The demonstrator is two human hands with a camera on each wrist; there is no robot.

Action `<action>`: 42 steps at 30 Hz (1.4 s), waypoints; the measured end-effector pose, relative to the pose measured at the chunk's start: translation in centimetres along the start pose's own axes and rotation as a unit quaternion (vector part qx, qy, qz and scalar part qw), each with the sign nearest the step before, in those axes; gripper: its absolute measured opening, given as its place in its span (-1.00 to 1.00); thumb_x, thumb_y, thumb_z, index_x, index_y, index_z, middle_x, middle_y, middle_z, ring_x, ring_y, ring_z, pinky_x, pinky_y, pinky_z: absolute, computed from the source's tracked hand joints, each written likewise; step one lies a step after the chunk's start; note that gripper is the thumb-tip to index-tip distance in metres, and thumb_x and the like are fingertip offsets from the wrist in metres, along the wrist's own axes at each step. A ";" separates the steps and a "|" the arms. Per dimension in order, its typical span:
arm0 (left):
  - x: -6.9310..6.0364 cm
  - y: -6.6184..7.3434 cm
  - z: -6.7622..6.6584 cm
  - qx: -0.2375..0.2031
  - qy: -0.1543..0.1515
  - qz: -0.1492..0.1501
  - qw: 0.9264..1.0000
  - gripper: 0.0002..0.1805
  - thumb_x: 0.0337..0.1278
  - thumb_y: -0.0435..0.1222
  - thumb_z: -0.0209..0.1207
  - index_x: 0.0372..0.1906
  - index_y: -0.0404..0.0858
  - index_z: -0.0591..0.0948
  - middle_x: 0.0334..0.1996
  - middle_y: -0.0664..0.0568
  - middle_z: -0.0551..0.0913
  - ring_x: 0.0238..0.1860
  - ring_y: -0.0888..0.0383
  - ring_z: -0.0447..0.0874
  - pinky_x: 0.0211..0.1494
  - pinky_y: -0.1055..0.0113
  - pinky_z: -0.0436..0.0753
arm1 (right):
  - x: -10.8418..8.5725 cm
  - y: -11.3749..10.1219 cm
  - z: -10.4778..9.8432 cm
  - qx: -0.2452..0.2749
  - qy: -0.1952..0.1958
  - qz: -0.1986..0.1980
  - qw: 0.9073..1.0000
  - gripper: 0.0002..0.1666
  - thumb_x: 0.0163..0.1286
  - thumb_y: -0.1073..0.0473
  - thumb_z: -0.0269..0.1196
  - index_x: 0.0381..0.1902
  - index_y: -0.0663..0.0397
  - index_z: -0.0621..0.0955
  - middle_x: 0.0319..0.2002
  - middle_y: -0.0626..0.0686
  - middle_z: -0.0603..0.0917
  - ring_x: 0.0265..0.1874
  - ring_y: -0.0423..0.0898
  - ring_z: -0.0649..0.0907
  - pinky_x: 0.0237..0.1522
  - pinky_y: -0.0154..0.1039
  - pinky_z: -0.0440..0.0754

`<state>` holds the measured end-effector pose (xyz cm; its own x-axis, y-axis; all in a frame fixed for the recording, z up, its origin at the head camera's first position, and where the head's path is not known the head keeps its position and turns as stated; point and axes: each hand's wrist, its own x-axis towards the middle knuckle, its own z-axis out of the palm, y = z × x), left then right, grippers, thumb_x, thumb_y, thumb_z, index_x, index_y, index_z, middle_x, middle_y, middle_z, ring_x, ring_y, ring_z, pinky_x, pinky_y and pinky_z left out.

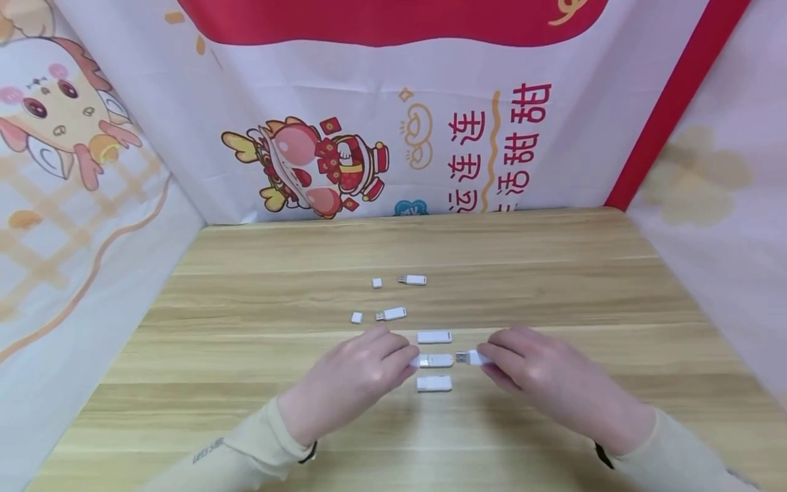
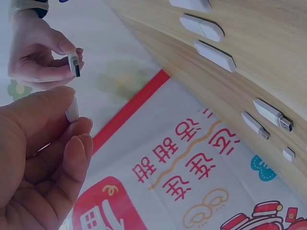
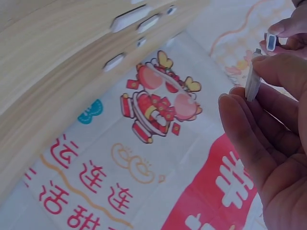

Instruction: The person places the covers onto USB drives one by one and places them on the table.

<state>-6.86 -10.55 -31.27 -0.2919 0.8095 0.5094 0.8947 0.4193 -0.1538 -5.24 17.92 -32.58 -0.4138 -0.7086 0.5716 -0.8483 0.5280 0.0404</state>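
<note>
My left hand [image 1: 353, 372] pinches a small white cap [image 3: 271, 42] between thumb and fingertips; its hollow end shows in the right wrist view. Facing it, my right hand [image 1: 544, 372] grips a white USB flash drive [image 1: 475, 357] by its body, the bare metal plug pointing left at the cap. Cap and plug are apart. Below and between the hands, three white flash drives lie in a column on the table: an upper one [image 1: 434, 337], a middle one [image 1: 438, 360] and a lower one [image 1: 434, 384]. None of these shows a bare plug.
Farther back on the wooden table [image 1: 258, 383] lie two uncapped flash drives, one at the rear [image 1: 415, 280] and one nearer [image 1: 393, 313]. Left of each sits a loose cap, the rear cap [image 1: 377, 283] and the nearer cap [image 1: 356, 318]. Printed cloth [image 1: 369, 75] hangs behind the table.
</note>
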 end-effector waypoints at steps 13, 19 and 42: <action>-0.1 1.0 -0.8 0.025 0.038 0.043 0.998 -0.79 0.07 -0.35 0.39 -0.19 -0.34 0.68 -0.31 0.03 0.66 -0.33 0.17 0.58 -0.23 0.49 0.62 | 1.7 -3.2 -1.3 -0.033 0.060 -0.056 0.996 -0.57 0.63 0.17 -0.10 -0.19 0.29 0.67 -0.33 0.03 0.64 -0.42 -0.12 0.62 -0.38 -0.35 0.67; -0.1 1.3 -1.1 0.020 0.038 0.050 0.998 -0.82 0.11 -0.35 0.37 -0.19 -0.33 0.69 -0.30 0.02 0.67 -0.34 0.19 0.57 -0.25 0.50 0.60 | 2.4 -3.8 -1.6 -0.039 0.069 -0.056 0.995 -0.56 0.64 0.16 -0.10 -0.19 0.28 0.66 -0.34 0.03 0.63 -0.45 -0.12 0.61 -0.43 -0.34 0.66; -0.5 2.0 -1.9 0.026 0.036 0.039 0.998 -0.66 0.55 -0.32 -0.10 -0.21 -0.32 0.69 -0.30 0.02 0.68 -0.33 0.19 0.56 -0.24 0.51 0.59 | 3.2 -4.6 -1.2 -0.045 0.022 -0.045 0.998 -0.52 0.65 0.13 -0.14 -0.19 0.23 0.68 -0.32 0.02 0.65 -0.43 -0.14 0.61 -0.42 -0.36 0.67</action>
<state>-4.29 -10.89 -30.20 -0.1949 0.8100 0.5530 0.8946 0.3780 -0.2384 -2.24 13.77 -29.89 -0.3198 -0.7352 0.5977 -0.8480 0.5035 0.1656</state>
